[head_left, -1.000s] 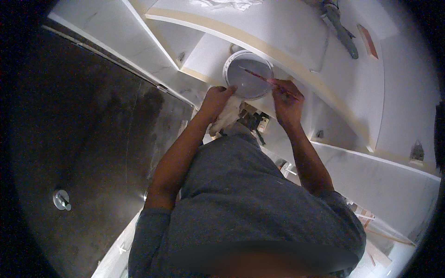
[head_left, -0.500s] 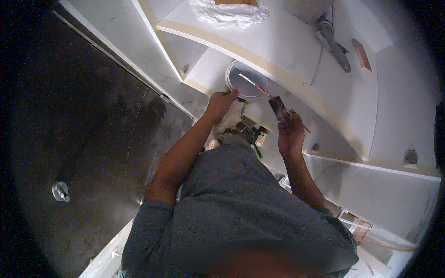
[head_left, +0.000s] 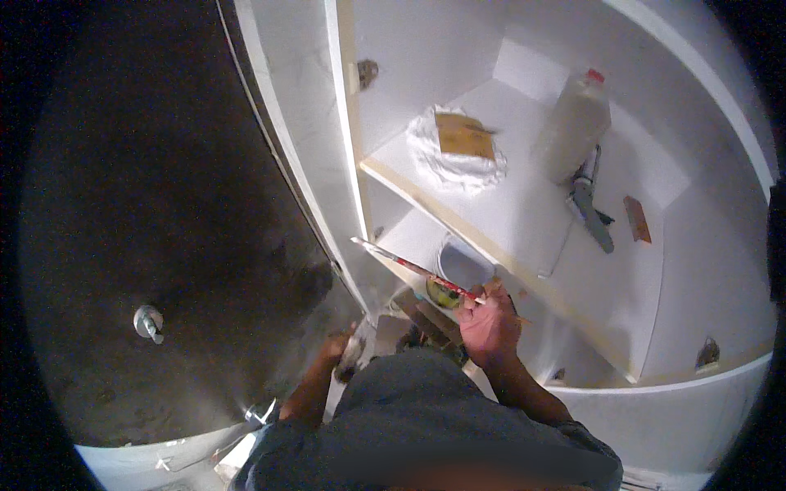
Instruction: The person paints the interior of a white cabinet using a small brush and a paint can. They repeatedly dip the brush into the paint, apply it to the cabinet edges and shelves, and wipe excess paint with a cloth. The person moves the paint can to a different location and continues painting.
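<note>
In my right hand (head_left: 491,327) is a slender paintbrush (head_left: 416,268) with a red handle and a whitish tip pointing up and left. My fingers are closed round its handle. Just beyond it, on the lower shelf, stands a white bucket (head_left: 467,260), partly covered by the shelf edge above. A yellow-green round container (head_left: 443,293) shows below the brush. Down at the left, beside the dark panel, is my left hand (head_left: 334,347). It is blurred, next to a pale thing with a dark end (head_left: 352,357), and its grip on that thing is unclear.
On the upper white shelf (head_left: 524,217) lie a crumpled white plastic sheet (head_left: 426,151) with a brown piece (head_left: 467,136) on it, a jug with a red cap (head_left: 577,123), a grey-handled tool (head_left: 595,219) and a reddish block (head_left: 636,219). A dark panel (head_left: 188,204) carries a round metal fitting (head_left: 147,322).
My view has shifted, showing more of the upper shelf. My left hand has left the bucket rim and dropped toward me. My right hand still holds the slender brush, now lower in front of the bucket.
</note>
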Available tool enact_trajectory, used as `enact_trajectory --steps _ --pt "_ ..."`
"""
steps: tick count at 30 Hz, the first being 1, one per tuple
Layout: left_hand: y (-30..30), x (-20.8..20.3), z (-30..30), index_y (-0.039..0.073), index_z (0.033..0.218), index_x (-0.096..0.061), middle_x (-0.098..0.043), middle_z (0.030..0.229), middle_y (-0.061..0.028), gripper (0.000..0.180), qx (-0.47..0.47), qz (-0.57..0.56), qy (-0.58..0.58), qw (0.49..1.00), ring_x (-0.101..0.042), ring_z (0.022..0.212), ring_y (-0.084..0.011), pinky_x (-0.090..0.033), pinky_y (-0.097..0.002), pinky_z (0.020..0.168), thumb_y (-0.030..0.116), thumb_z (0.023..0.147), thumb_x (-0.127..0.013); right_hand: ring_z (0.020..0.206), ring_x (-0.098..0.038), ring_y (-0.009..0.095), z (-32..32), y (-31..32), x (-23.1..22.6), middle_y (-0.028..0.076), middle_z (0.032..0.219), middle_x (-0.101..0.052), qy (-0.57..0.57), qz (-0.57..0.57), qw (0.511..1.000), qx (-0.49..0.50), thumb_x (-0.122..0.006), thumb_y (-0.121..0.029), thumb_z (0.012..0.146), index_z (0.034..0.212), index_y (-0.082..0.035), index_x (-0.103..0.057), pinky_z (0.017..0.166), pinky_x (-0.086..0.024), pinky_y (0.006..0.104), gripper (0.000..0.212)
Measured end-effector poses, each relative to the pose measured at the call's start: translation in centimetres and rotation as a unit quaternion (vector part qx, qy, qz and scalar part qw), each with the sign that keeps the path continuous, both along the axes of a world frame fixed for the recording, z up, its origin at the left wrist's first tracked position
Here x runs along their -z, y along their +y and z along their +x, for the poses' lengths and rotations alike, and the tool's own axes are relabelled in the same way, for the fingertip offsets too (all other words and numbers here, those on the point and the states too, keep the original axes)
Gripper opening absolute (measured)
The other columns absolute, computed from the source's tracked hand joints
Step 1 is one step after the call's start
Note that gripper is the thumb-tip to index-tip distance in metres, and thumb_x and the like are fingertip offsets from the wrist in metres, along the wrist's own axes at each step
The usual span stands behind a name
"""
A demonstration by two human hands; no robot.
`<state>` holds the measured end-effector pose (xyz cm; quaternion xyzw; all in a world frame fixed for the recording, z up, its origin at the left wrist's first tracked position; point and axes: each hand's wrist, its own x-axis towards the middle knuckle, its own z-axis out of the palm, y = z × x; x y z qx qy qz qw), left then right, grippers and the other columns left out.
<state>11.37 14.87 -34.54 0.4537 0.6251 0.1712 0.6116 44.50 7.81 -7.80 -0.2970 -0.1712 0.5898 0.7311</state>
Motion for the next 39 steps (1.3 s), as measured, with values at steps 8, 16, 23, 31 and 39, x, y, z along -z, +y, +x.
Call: enact_trajectory --steps 8,16,23,31,39 --pt "-7.8 7.1 -7.1 0.004 0.109 -0.071 -0.069 0.100 -0.0134 0.046 0.222 -0.149 0.015 0.964 -0.064 0.087 -0.0255 -0.052 -0.0415 0.083 0.048 0.093 -0.068 0.095 -0.064 0.025 -3.7 9.9 -16.0 0.017 0.116 -0.067 -0.193 0.390 0.898 0.066 -0.049 -0.023 0.098 0.123 -0.001 -0.057 0.084 -0.050 0.0360 0.035" --pt "-11.8 12.4 -8.6 0.005 0.105 -0.070 -0.066 0.094 -0.0124 0.040 0.442 -0.310 0.031 0.841 -0.061 0.083 -0.0244 -0.051 -0.0411 0.081 0.043 0.096 -0.064 0.091 -0.066 0.020 -6.9 16.5 -21.6 0.024 0.121 -0.066 -0.427 0.443 0.761 0.203 -0.047 -0.014 0.098 0.129 0.005 -0.057 0.088 -0.052 0.0347 0.038" --pt "-18.2 16.9 -10.4 0.006 0.102 -0.069 -0.064 0.088 -0.0116 0.035 0.613 -0.441 0.047 0.654 -0.059 0.079 -0.0234 -0.050 -0.0407 0.079 0.039 0.099 -0.060 0.092 -0.065 0.017 -7.2 20.1 -25.0 0.020 0.123 -0.068 -0.453 0.455 0.716 0.274 -0.046 -0.010 0.097 0.130 0.002 -0.060 0.091 -0.050 0.0343 0.037" --pt "-13.4 17.2 -7.5 0.007 0.097 -0.068 -0.061 0.082 -0.0106 0.031 0.744 -0.543 0.048 0.386 -0.056 0.075 -0.0223 -0.048 -0.0402 0.077 0.035 0.103 -0.055 0.093 -0.065 0.017 -8.7 21.1 -25.2 0.018 0.122 -0.069 -0.441 0.454 0.734 0.248 -0.048 -0.010 0.097 0.131 0.000 -0.061 0.089 -0.050 0.0327 0.037" --pt "-12.4 17.0 -7.0 0.008 0.096 -0.068 -0.059 0.077 -0.0098 0.032 0.781 -0.607 0.068 0.132 -0.054 0.072 -0.0227 -0.047 -0.0406 0.078 0.032 0.106 -0.051 0.092 -0.065 0.017 -7.5 21.6 -24.5 0.017 0.122 -0.069 -0.462 0.426 0.732 0.262 -0.048 -0.011 0.098 0.130 0.000 -0.062 0.088 -0.050 0.0318 0.036"
